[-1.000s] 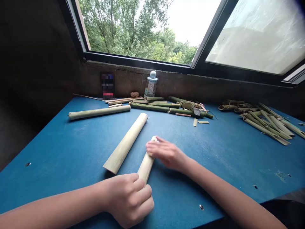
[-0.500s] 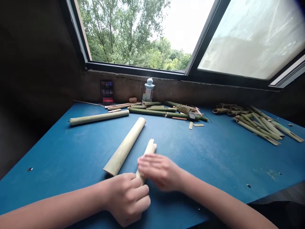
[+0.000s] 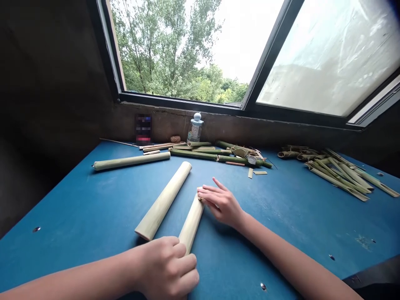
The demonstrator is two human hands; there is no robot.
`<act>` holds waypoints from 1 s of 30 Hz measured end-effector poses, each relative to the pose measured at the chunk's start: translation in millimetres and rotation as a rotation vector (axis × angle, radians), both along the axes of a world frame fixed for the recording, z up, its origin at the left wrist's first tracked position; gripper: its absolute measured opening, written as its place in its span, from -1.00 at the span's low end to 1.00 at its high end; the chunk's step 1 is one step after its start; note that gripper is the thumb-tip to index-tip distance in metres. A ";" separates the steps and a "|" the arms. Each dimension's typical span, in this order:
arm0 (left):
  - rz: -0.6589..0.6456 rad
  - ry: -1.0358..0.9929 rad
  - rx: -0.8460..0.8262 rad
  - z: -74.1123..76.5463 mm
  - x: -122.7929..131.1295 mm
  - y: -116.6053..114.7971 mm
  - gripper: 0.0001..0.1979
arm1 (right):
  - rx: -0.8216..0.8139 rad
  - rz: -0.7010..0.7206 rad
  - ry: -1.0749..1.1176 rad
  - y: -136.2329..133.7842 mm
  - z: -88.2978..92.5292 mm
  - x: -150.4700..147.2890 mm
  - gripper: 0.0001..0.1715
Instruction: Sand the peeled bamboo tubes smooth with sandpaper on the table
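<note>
Closed around the near end of a pale split bamboo piece is my left hand, which hides that end. The bamboo slants away from me on the blue table. At its far end, the fingers of my right hand bend over the tip, one finger lifted clear. A small tan edge shows under those fingertips; what it belongs to I cannot make out. Left of this piece, and apart from it, lies a wider bamboo half, rounded side up.
The blue table bears a bamboo tube at the left. Green bamboo lengths, a lidded jar and a twine ball line the back. Split bamboo strips are heaped at the right. A window stands beyond.
My right hand has slid away from me along the bamboo, from near my left hand to the far end. My left hand keeps its grip. The view has tilted up slightly.
</note>
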State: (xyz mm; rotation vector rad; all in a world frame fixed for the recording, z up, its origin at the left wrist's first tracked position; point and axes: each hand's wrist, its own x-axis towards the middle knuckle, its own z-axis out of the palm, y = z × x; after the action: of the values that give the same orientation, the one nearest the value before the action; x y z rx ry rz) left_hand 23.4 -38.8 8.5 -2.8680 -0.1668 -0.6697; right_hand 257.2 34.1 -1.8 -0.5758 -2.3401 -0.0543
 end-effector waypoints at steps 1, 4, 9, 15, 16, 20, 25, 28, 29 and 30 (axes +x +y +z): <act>-0.001 0.002 0.001 -0.5 0.0 0.2 -0.79 | -0.007 -0.014 -0.005 1.7 0.8 1.2 -0.66; 0.004 -0.025 0.012 -2.9 0.4 0.7 -0.78 | -0.009 0.086 -0.052 -6.9 1.1 -0.8 -0.64; 0.020 -0.014 0.021 -4.3 0.6 0.0 -0.77 | -0.100 0.081 -0.064 -6.8 -5.7 4.9 -0.63; 0.025 -0.004 0.048 -5.8 -0.8 0.2 -0.77 | -0.149 0.021 -0.058 -5.1 -6.3 6.8 -0.64; 0.023 -0.005 0.052 -6.7 -1.2 0.7 -0.78 | -0.158 0.082 -0.083 -9.8 -5.3 3.1 -0.66; 0.018 -0.014 0.059 -9.8 -1.7 1.9 -0.76 | -0.136 0.212 -0.115 -10.4 -5.8 -2.2 -0.69; 0.022 -0.028 0.028 -10.3 -0.6 0.6 -0.75 | -0.047 -0.031 -0.001 7.3 -11.4 5.5 -0.60; 0.028 -0.043 0.024 -10.0 -0.3 0.2 -0.77 | -0.053 0.121 -0.068 -7.1 -7.7 -2.5 -0.64; 0.024 -0.052 0.029 -9.8 -0.1 0.3 -0.78 | -0.049 0.187 -0.095 -11.8 -5.9 -5.0 -0.65; 0.018 -0.060 0.032 -9.7 0.1 0.5 -0.79 | -0.035 0.220 -0.110 -14.1 -4.4 -6.2 -0.66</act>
State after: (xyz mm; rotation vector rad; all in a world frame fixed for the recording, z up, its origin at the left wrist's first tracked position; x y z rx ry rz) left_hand 23.5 -38.3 -1.2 -2.8144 -0.1890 -0.7490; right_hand 251.1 20.1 -6.2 -0.3359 -2.5021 0.0579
